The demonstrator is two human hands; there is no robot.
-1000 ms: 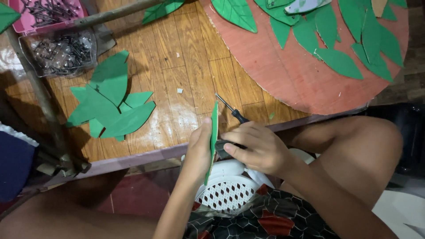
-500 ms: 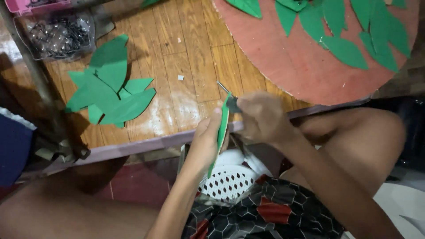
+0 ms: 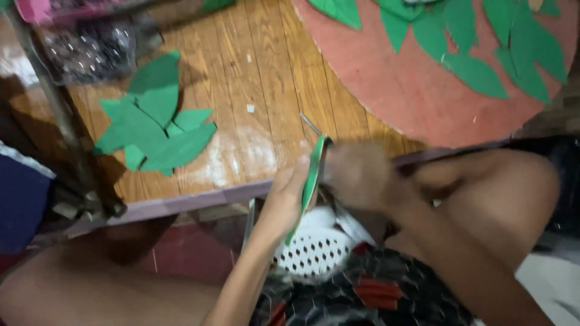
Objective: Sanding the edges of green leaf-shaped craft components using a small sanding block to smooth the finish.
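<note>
My left hand (image 3: 284, 196) pinches a green paper leaf (image 3: 309, 184), held edge-on and nearly upright over my lap. My right hand (image 3: 356, 175), blurred by motion, grips a pair of scissors (image 3: 312, 125) whose thin blades stick out past the leaf's top end. Both hands meet just in front of the wooden table's edge (image 3: 199, 196). A white perforated basket (image 3: 314, 250) sits below them on my lap.
A pile of cut green paper leaves (image 3: 154, 130) lies on the wooden table at left. A round reddish board (image 3: 399, 90) with green leaves stuck on it fills the upper right. A clear box of small dark bits (image 3: 84, 51) stands at the back left.
The view has shifted down a little. My right hand has kept working the scissors along the leaf's top and is now blurred; the left hand still holds the leaf upright.
</note>
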